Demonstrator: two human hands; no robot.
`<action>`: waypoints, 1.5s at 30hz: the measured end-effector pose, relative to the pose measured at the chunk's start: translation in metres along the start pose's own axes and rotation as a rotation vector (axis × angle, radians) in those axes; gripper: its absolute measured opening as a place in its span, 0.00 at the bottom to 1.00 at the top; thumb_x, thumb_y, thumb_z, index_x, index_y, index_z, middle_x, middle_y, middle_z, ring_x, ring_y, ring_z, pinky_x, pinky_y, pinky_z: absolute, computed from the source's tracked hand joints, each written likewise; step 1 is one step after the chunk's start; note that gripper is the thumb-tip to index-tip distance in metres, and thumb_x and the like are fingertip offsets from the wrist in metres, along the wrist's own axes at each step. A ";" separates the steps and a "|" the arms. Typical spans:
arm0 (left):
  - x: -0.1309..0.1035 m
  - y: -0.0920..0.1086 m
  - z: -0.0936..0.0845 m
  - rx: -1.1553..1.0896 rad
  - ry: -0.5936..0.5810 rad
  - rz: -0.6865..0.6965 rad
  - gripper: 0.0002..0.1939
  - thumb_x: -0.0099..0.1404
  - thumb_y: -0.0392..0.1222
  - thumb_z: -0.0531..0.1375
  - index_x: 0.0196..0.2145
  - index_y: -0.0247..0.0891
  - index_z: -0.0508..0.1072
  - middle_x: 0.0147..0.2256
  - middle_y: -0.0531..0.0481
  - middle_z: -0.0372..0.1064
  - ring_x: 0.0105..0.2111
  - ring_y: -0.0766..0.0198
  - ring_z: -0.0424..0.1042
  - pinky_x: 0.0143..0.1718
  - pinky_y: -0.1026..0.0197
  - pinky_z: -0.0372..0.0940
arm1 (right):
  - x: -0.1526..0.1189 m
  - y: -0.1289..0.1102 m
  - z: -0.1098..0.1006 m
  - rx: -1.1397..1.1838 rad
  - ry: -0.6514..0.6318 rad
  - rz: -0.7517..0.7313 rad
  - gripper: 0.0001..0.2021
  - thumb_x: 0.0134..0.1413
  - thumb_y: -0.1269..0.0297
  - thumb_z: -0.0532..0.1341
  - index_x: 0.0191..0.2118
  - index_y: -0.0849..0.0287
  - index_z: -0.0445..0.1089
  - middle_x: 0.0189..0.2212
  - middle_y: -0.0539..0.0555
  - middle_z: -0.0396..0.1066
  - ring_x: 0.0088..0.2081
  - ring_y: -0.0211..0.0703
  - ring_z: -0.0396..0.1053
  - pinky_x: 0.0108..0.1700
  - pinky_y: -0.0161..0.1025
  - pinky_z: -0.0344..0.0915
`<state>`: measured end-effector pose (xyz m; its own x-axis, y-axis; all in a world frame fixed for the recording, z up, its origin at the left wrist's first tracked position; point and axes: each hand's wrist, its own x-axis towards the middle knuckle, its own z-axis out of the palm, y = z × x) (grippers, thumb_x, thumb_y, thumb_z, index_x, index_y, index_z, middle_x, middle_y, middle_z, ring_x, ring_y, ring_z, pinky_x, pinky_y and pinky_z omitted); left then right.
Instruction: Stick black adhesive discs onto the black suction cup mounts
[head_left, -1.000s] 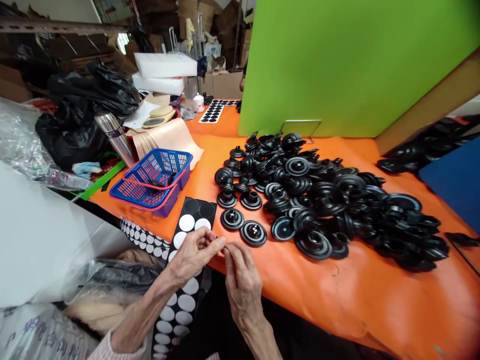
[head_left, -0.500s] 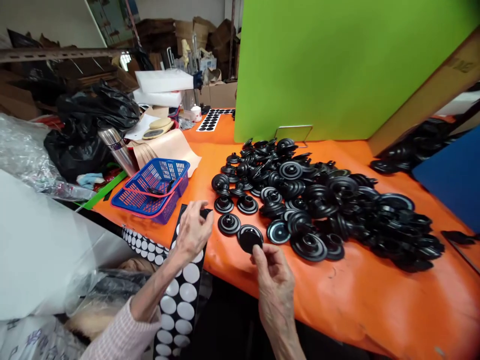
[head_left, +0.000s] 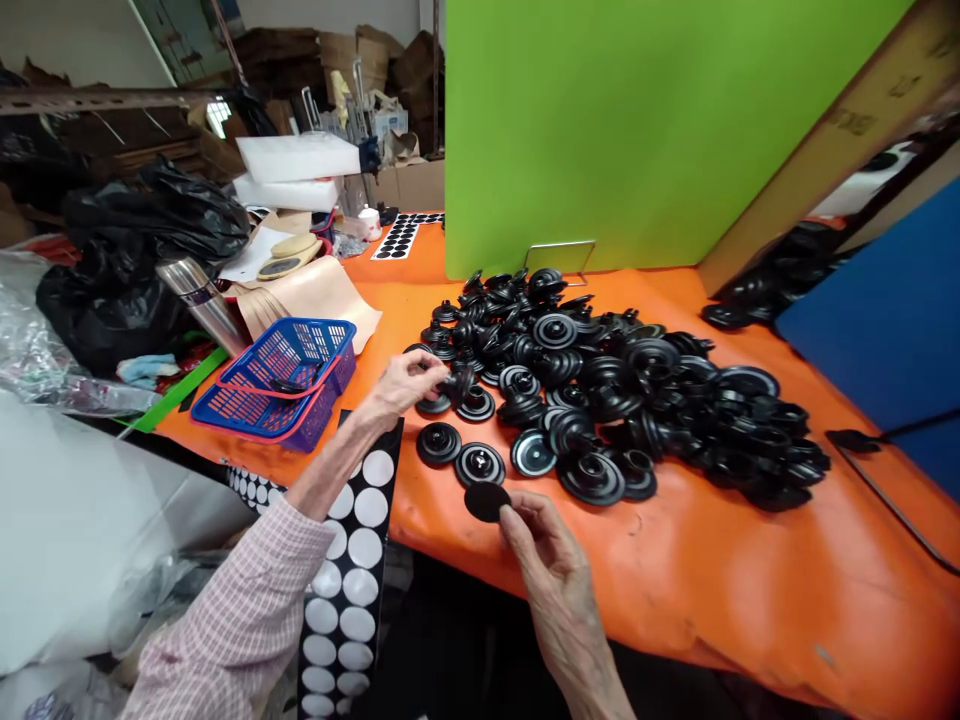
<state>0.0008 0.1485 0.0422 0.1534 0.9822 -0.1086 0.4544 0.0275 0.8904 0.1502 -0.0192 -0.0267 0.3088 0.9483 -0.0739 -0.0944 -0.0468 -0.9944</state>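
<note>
Between thumb and fingers of my right hand (head_left: 555,560), a flat black round sticker (head_left: 484,502) is held by its edge above the table's front. My left hand (head_left: 405,388) reaches over the near left of the pile, fingers pinched together beside a black stepped disc (head_left: 459,388). Whether something is between those fingertips is hidden. Two loose black discs, one with a stem (head_left: 438,443) and one with a pale ring (head_left: 480,464), lie just beyond the sticker. Under my left forearm runs a black sheet with white circles (head_left: 360,585).
A large heap of black discs (head_left: 592,385) covers the middle of the orange table (head_left: 675,590). On the left stand a blue and purple basket (head_left: 335,400) and a steel flask (head_left: 196,300). A green panel (head_left: 585,130) rises behind the heap; a blue panel (head_left: 885,340) is at right.
My left hand has moved forward and right, from beside the circle sheet to the discs. My right hand has drawn the sticker nearer me, uncovering the disc behind it. The view has shifted right.
</note>
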 end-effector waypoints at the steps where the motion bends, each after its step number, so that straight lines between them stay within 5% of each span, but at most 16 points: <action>1: -0.006 0.003 -0.004 -0.156 -0.071 -0.042 0.08 0.62 0.45 0.57 0.36 0.39 0.69 0.30 0.48 0.71 0.34 0.59 0.73 0.41 0.53 0.67 | 0.000 0.000 -0.003 -0.017 -0.003 -0.018 0.14 0.50 0.51 0.64 0.35 0.57 0.71 0.31 0.52 0.71 0.33 0.42 0.70 0.35 0.37 0.69; 5: -0.048 0.000 -0.004 -0.886 -0.209 -0.341 0.09 0.61 0.43 0.60 0.36 0.36 0.71 0.33 0.46 0.73 0.32 0.61 0.73 0.37 0.58 0.68 | -0.001 0.002 -0.013 -0.115 -0.035 -0.111 0.14 0.53 0.54 0.63 0.42 0.55 0.71 0.30 0.52 0.71 0.33 0.41 0.70 0.36 0.37 0.69; 9: -0.091 -0.019 0.008 -1.119 -0.213 -0.505 0.13 0.61 0.46 0.60 0.38 0.34 0.73 0.37 0.43 0.73 0.32 0.60 0.74 0.32 0.61 0.68 | -0.007 -0.005 -0.017 -0.088 -0.028 -0.102 0.14 0.50 0.54 0.65 0.40 0.54 0.68 0.25 0.48 0.67 0.28 0.38 0.66 0.32 0.35 0.66; 12: -0.114 -0.029 0.016 -1.091 -0.156 -0.454 0.12 0.60 0.43 0.62 0.39 0.32 0.73 0.39 0.42 0.73 0.35 0.59 0.74 0.34 0.60 0.69 | -0.011 -0.015 -0.019 -0.054 -0.074 0.040 0.14 0.49 0.50 0.65 0.29 0.57 0.67 0.25 0.49 0.66 0.28 0.37 0.64 0.30 0.32 0.64; 16: -0.132 -0.034 0.022 -0.946 -0.127 -0.333 0.15 0.59 0.40 0.63 0.45 0.36 0.71 0.44 0.44 0.72 0.39 0.58 0.74 0.40 0.55 0.71 | -0.012 -0.021 -0.014 0.059 -0.094 0.141 0.15 0.48 0.49 0.66 0.29 0.57 0.67 0.24 0.47 0.63 0.28 0.36 0.62 0.31 0.32 0.61; 24: -0.146 -0.043 0.024 -0.945 -0.229 -0.326 0.25 0.56 0.34 0.63 0.53 0.43 0.70 0.52 0.45 0.68 0.46 0.55 0.72 0.47 0.49 0.70 | -0.013 -0.007 0.010 0.021 -0.042 0.051 0.12 0.50 0.53 0.64 0.28 0.57 0.69 0.43 0.53 0.64 0.47 0.44 0.65 0.48 0.40 0.62; 45: -0.147 -0.043 0.028 -0.975 -0.216 -0.334 0.22 0.55 0.31 0.61 0.48 0.40 0.75 0.48 0.45 0.72 0.46 0.56 0.71 0.46 0.52 0.70 | -0.020 -0.004 0.032 -0.068 0.048 0.037 0.13 0.50 0.53 0.62 0.27 0.58 0.69 0.42 0.56 0.65 0.46 0.47 0.66 0.46 0.45 0.67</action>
<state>-0.0162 -0.0019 0.0073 0.3469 0.8459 -0.4051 -0.3855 0.5224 0.7606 0.1147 -0.0278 -0.0186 0.3511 0.9296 -0.1122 -0.0429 -0.1038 -0.9937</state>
